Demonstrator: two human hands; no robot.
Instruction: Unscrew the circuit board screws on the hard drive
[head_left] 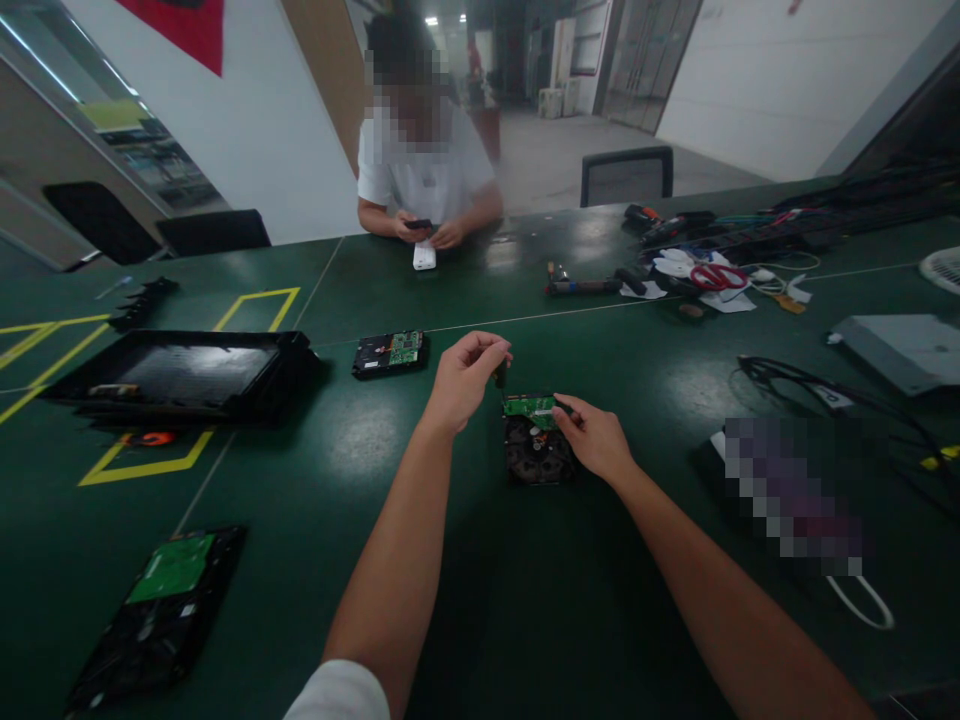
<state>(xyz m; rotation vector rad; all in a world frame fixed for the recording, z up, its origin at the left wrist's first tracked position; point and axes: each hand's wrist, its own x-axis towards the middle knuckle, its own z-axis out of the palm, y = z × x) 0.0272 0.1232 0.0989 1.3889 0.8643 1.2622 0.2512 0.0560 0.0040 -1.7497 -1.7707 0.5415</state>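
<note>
We see a mesh-backed chair (627, 178); left of it, a white-shirted person (429, 185) holds a dark handheld object (418, 224), and farther left hangs a red banner (184, 28). Nearer us than the chair lies a coiled red cable (716, 285); to the chair's right, also nearer, a grey metal box (900, 350).

The table (540, 600) is dark green, with thin pale lines (480, 325) and yellow tape (135, 474) in box shapes. The middle hard drive (538, 460) is black, and its board (519, 407) is green. The far hard drive (371, 359) and the near left hard drive (142, 650) are black too, each with a green part. The tray (195, 365) is black, with an orange thing (155, 438) under it. The worker's sleeve (341, 692) is white, like the other person's shirt (442, 190). One looped wire (712, 268) is red, the box (900, 350) is light grey, and the hanging cloth (196, 35) is red with a dark mark.
</note>
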